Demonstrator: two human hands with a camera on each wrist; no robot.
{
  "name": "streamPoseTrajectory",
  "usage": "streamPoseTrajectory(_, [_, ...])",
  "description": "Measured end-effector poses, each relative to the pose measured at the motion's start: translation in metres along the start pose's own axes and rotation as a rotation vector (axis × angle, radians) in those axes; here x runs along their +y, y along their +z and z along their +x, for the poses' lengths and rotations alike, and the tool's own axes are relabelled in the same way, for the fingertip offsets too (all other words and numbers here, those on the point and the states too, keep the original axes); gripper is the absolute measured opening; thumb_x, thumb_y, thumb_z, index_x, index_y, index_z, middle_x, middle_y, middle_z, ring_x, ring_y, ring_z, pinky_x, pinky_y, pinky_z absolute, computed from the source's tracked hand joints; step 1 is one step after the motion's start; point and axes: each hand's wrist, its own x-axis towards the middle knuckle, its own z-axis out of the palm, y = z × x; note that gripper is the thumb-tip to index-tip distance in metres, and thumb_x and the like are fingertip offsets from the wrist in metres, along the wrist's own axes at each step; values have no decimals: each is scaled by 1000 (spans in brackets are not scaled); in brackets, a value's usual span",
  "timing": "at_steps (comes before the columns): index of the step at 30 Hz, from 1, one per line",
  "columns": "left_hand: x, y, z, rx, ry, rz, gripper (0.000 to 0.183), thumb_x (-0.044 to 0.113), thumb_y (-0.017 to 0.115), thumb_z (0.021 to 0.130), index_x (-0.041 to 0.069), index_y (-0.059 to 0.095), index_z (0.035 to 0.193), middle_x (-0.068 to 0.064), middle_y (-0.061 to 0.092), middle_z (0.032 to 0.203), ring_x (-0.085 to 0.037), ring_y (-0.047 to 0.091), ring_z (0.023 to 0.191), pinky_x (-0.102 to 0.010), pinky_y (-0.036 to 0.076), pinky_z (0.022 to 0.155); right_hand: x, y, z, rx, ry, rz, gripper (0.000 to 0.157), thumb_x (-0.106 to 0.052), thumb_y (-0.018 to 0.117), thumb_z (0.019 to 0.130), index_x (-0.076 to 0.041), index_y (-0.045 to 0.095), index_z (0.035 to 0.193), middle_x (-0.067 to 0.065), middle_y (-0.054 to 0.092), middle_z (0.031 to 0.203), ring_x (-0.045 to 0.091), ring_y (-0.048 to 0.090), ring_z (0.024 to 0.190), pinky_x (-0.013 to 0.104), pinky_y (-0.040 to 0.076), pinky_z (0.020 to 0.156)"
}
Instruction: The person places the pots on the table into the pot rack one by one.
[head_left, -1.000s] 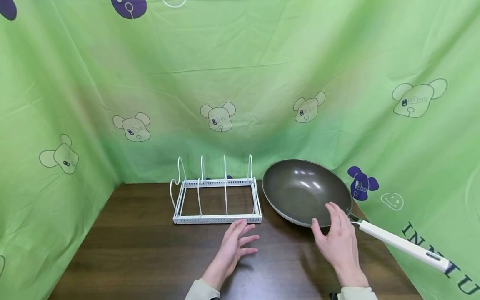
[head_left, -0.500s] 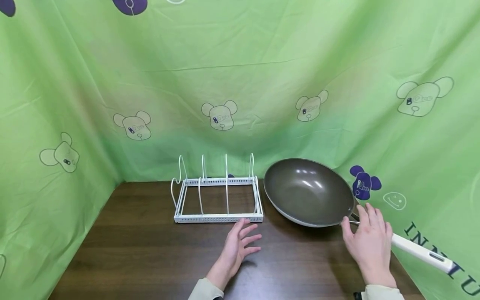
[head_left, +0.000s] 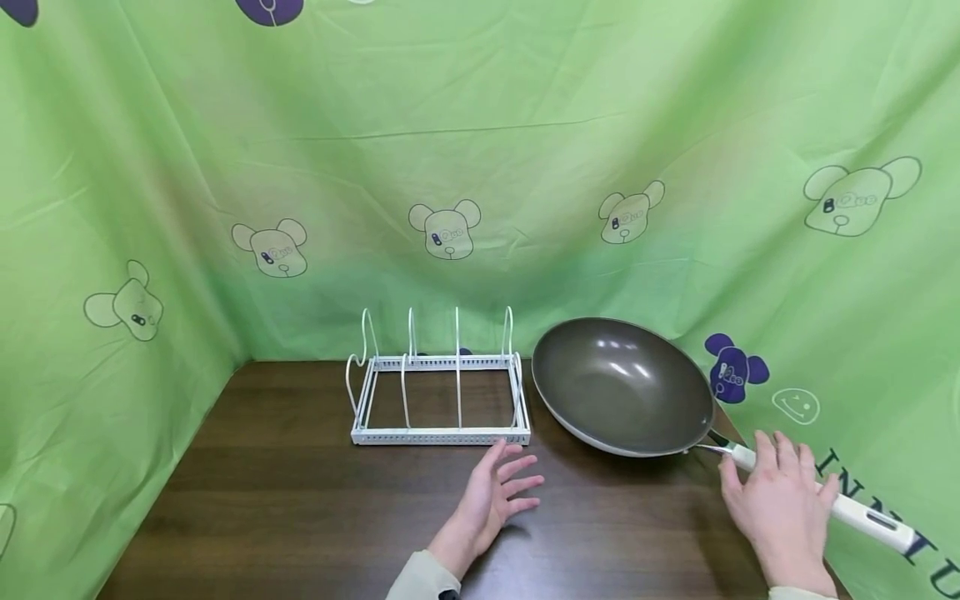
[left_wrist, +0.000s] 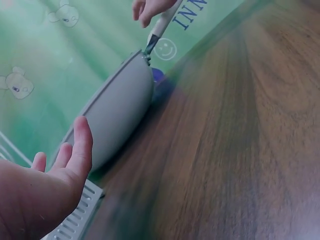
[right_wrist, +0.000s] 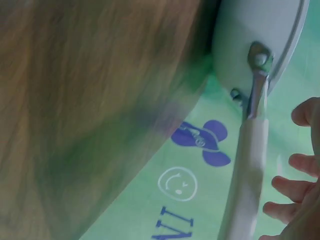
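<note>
A frying pan point(head_left: 622, 392), dark inside and pale outside, sits on the table's right side, its white handle point(head_left: 862, 510) reaching past the edge. Over that handle hovers my right hand point(head_left: 780, 504), fingers spread; the right wrist view shows a gap between the fingertips point(right_wrist: 287, 190) and the handle. My left hand point(head_left: 487, 500) is held in front of a white wire pan rack point(head_left: 442, 436), palm turned to the right, fingers loosely extended and holding nothing. In the left wrist view the pan's pale outer wall point(left_wrist: 120, 110) appears beyond the left fingers.
The rack has several upright wire dividers and stands at the back of the dark wooden table point(head_left: 300, 500). Green printed cloth point(head_left: 525, 167) hangs behind and along both sides. The pan's rim lies close to the rack's right end and the back cloth.
My right hand has moved right, from the pan's near rim to above its handle. The left hand has barely moved; the pan and rack stay put while the head view shifts slightly.
</note>
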Motion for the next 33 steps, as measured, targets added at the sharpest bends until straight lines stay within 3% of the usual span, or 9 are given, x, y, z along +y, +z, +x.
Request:
streamPoseTrajectory(4, [-2,4,1,-13,-11,6,71,56,46,101,-1,36,142,-23,51,146,-42,57,125,-41,56,87,13,-1,-6,-23,22,-17,70,-34,60,98,8,34,148,38,32,149,61,22,137,83,-2,106])
streamPoseTrajectory(16, [-8,13,3,-27,-32,8,72,58,49,99,0,39,141,-23,53,144,-39,60,122,-37,56,83,32,-3,-26,-8,49,-59,68,-35,65,95,11,42,140,41,40,138,61,28,131,80,-11,108])
streamPoseTrajectory(26, [-10,29,11,-44,-36,30,68,58,51,97,2,45,135,-19,61,135,-41,62,118,-40,57,84,15,-2,-35,4,70,-63,69,-34,67,93,11,43,138,43,42,134,64,30,125,81,-6,107])
streamPoseTrajectory(33, [-11,36,11,-55,-40,46,69,59,51,96,2,45,135,-16,64,130,-44,61,120,-41,57,84,3,-6,-46,33,81,-66,65,-31,69,91,12,47,134,43,46,129,64,36,116,82,5,105])
